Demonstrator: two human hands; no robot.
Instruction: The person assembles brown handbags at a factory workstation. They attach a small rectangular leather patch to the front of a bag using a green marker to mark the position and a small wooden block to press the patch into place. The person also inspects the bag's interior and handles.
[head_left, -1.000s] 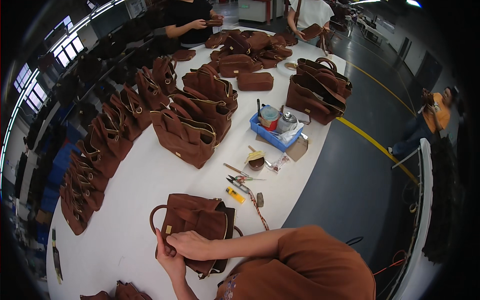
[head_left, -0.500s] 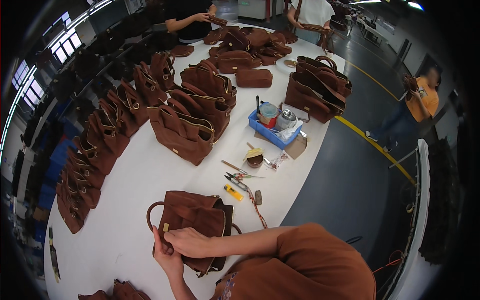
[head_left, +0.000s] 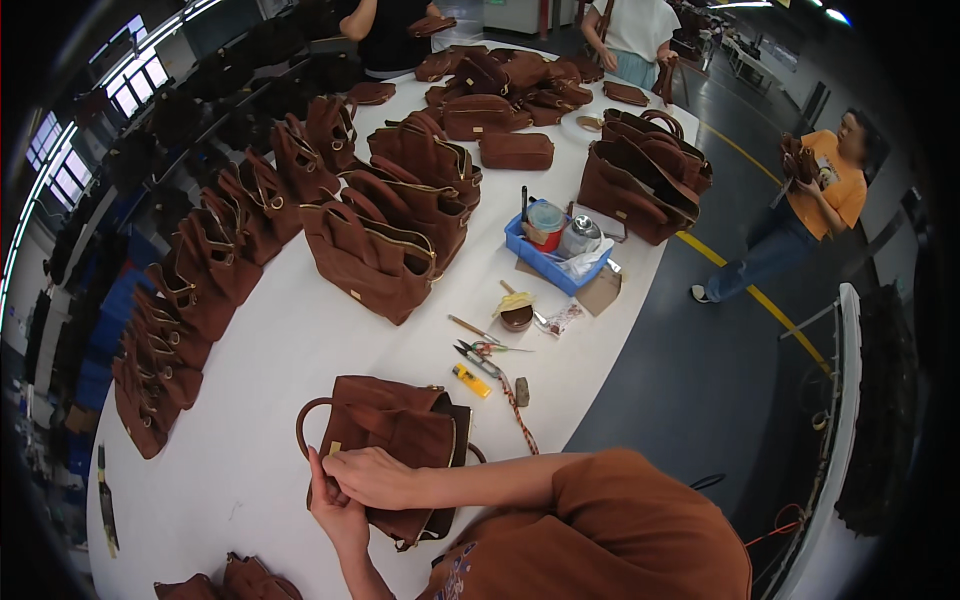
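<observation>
A brown leather handbag [head_left: 385, 412] lies on the white table in front of me, one rounded handle sticking out to its left and a small gold plate on its face. My left hand [head_left: 338, 508] grips the bag's near-left edge, its index finger stretched up along the side. Over the bag, my right hand [head_left: 368, 476] is closed, thumb and fingers pinched together against the leather just below the gold plate. Whatever those fingertips hold is hidden. Beyond the bag lie a yellow cutter-like tool [head_left: 470, 380] and thread snips [head_left: 478, 358] with a braided cord.
Brown handbags [head_left: 370, 262] stand in rows across the table [head_left: 270, 370]. A blue basket [head_left: 545, 262] holds jars and a metal can; a small brown pot [head_left: 516, 318] sits nearer. Two people handle leather pieces at the far end, and a person in orange [head_left: 835, 180] walks at right.
My hands stay at the same edge of the bag with little movement. The person in orange has stepped along the aisle, and the two far people have shifted their arms.
</observation>
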